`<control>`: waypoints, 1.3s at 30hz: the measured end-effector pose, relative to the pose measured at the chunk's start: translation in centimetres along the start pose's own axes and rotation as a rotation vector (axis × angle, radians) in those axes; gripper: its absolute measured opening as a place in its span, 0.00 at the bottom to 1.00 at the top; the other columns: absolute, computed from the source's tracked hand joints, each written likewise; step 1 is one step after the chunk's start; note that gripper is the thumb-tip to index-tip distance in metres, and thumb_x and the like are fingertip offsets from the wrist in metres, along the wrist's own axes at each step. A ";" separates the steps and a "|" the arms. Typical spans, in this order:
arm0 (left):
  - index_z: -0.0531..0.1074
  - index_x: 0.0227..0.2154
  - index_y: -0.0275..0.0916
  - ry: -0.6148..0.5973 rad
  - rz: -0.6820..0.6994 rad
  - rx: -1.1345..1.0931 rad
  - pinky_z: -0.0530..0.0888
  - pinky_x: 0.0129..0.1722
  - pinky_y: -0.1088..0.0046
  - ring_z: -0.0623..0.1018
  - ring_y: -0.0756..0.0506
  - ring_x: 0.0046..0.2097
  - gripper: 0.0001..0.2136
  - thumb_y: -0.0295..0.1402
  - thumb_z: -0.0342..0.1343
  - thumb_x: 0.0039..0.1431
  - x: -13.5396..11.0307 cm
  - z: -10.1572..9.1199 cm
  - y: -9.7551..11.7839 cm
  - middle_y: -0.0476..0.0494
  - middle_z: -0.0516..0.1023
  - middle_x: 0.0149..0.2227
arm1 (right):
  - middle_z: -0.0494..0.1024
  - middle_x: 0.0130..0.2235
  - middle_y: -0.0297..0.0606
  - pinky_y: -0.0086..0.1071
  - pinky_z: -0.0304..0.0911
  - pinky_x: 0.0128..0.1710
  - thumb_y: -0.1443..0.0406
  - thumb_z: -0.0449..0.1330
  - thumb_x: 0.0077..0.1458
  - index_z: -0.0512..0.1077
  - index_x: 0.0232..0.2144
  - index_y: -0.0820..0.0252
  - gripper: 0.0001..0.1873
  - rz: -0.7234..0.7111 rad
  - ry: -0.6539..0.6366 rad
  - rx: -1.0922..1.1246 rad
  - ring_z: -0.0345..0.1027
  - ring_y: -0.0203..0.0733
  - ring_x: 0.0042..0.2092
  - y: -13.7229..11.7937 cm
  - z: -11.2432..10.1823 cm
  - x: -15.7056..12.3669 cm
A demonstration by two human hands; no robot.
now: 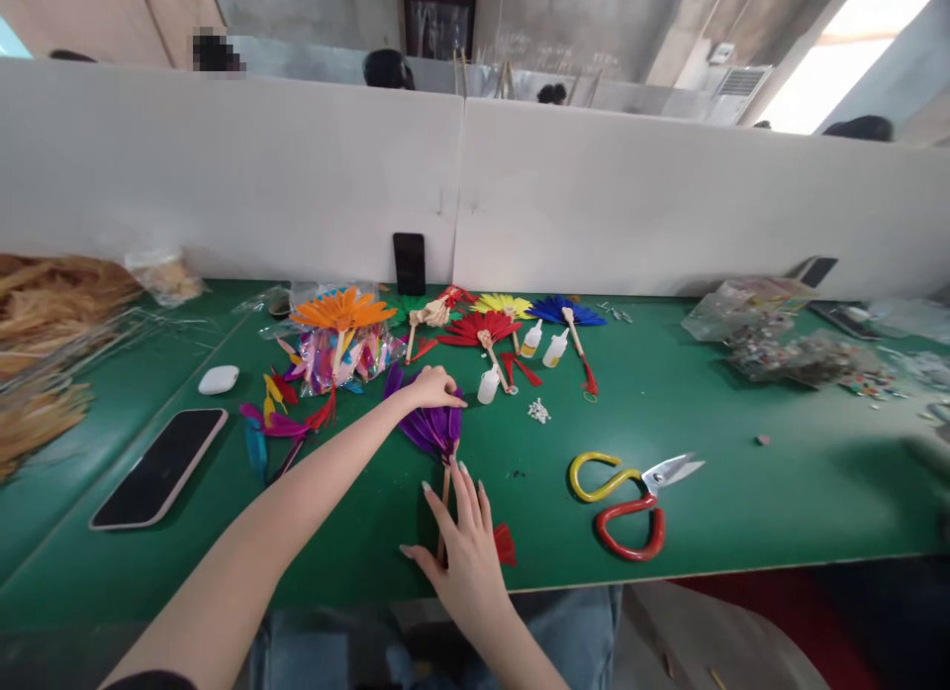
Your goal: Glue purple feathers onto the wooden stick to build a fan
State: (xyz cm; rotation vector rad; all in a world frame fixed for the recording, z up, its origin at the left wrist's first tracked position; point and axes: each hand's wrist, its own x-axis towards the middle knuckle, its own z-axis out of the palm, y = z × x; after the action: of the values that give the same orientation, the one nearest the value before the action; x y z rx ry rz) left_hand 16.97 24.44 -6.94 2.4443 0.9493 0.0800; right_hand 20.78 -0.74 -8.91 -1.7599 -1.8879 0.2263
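Note:
A small purple feather fan (428,428) with a thin wooden handle lies on the green table in front of me. My left hand (431,387) is over its top right part, fingers curled and closed on the purple feathers; the fingertips are partly hidden. Lower down, my right hand (469,546) lies with fingers stretched and apart, the tips touching the handle just under the feathers. A red tassel (505,544) sticks out beside the right hand. A small white glue bottle (488,384) stands close to the left hand, with a little pile of white beads (539,411) to its right.
Scissors (645,502) with yellow and red handles lie open at right. Orange (345,309), red (482,329) and blue (568,311) fans lie behind. A phone (159,469) and loose feathers (278,421) are at left. A white partition (668,205) bounds the table's back.

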 end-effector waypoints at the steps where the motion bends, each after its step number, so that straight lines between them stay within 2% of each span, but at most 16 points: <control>1: 0.67 0.13 0.37 -0.009 0.010 -0.012 0.59 0.33 0.73 0.64 0.48 0.28 0.16 0.44 0.61 0.41 0.1 0.0 -0.1 0.50 0.62 0.18 | 0.50 0.63 0.46 0.56 0.53 0.55 0.58 0.58 0.52 0.58 0.57 0.55 0.30 -0.009 -0.002 -0.004 0.45 0.56 0.62 0.1 -0.1 -0.1; 4: 0.61 0.10 0.36 -0.032 0.038 -0.060 0.57 0.30 0.74 0.59 0.52 0.22 0.20 0.44 0.58 0.44 0.2 0.0 -0.5 0.55 0.54 0.13 | 0.49 0.63 0.45 0.54 0.54 0.55 0.58 0.56 0.53 0.57 0.58 0.55 0.30 -0.036 -0.008 -0.016 0.46 0.55 0.62 0.2 -0.4 -0.3; 6: 0.59 0.09 0.36 -0.036 0.049 -0.102 0.55 0.28 0.74 0.57 0.53 0.21 0.22 0.47 0.57 0.45 0.2 -0.3 -0.8 0.55 0.52 0.13 | 0.50 0.63 0.44 0.53 0.54 0.55 0.58 0.55 0.54 0.56 0.58 0.55 0.30 -0.045 -0.011 -0.023 0.47 0.54 0.62 0.2 -0.6 -0.5; 14: 0.65 0.13 0.36 -0.046 0.084 -0.195 0.57 0.27 0.74 0.61 0.51 0.24 0.23 0.54 0.55 0.42 0.6 -1.7 -1.0 0.53 0.59 0.16 | 0.51 0.62 0.41 0.51 0.52 0.57 0.57 0.52 0.57 0.55 0.59 0.55 0.28 -0.045 -0.021 -0.020 0.50 0.49 0.61 -0.2 -1.0 -0.5; 21: 0.66 0.15 0.36 -0.118 0.127 -0.208 0.60 0.33 0.75 0.64 0.51 0.27 0.22 0.53 0.57 0.40 1.2 -1.3 -1.1 0.52 0.64 0.19 | 0.49 0.63 0.42 0.50 0.52 0.57 0.59 0.50 0.58 0.48 0.61 0.58 0.31 -0.056 -0.081 -0.042 0.46 0.49 0.62 0.1 -1.0 -0.5; 28: 0.64 0.14 0.36 -0.182 0.190 -0.221 0.60 0.36 0.76 0.63 0.51 0.28 0.24 0.55 0.56 0.41 1.6 -1.3 -1.5 0.52 0.64 0.22 | 0.51 0.63 0.41 0.50 0.52 0.58 0.63 0.50 0.57 0.47 0.61 0.57 0.31 -0.046 -0.086 -0.009 0.46 0.49 0.62 0.2 -1.0 -0.6; 33: 0.62 0.13 0.36 -0.204 0.230 -0.232 0.60 0.36 0.76 0.62 0.51 0.28 0.24 0.55 0.56 0.41 2.0 -1.4 -1.9 0.52 0.63 0.21 | 0.57 0.60 0.46 0.45 0.61 0.52 0.61 0.52 0.56 0.50 0.60 0.58 0.30 0.103 0.007 0.044 0.52 0.51 0.59 0.5 -1.0 -0.3; 36: 0.61 0.13 0.36 -0.219 0.261 -0.240 0.60 0.35 0.76 0.62 0.51 0.28 0.24 0.54 0.56 0.42 2.3 -1.3 -1.9 0.52 0.62 0.21 | 0.59 0.58 0.49 0.48 0.63 0.50 0.58 0.54 0.55 0.54 0.58 0.57 0.30 0.158 0.071 0.021 0.56 0.54 0.57 0.8 -0.6 0.3; 39: 0.60 0.12 0.36 -0.232 0.286 -0.250 0.59 0.34 0.76 0.62 0.51 0.28 0.24 0.53 0.57 0.41 2.5 -1.3 -2.1 0.52 0.62 0.20 | 0.57 0.58 0.49 0.54 0.60 0.51 0.57 0.54 0.55 0.54 0.57 0.58 0.29 0.165 0.104 0.002 0.54 0.57 0.57 1.0 0.0 0.8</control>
State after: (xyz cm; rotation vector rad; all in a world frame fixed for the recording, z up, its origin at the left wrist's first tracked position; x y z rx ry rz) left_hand 17.28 27.90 -7.13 2.2787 0.4569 0.0125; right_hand 21.64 0.14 -9.18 -1.8905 -1.6718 0.1928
